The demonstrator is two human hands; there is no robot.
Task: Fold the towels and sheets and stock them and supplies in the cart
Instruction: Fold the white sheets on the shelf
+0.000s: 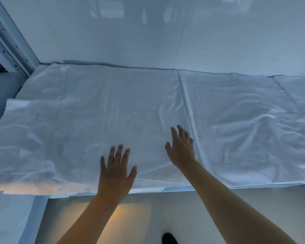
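Head view, sheet: a white sheet (99,110) lies spread flat across the table (183,189), its folded edge running near to far just right of the middle; a second white layer (245,124) lies to its right, wrinkled
Left hand: left hand (115,173) lies palm down on the sheet near the table's front edge, fingers straight and spread, gripping nothing
Right hand: right hand (180,148) rests on the sheet just beside the folded edge, fingers loosely extended, holding nothing
Surroundings: white wall (148,32) behind, metal rack post (12,46) at far left, dark shoe (169,238) on the floor (183,212) below
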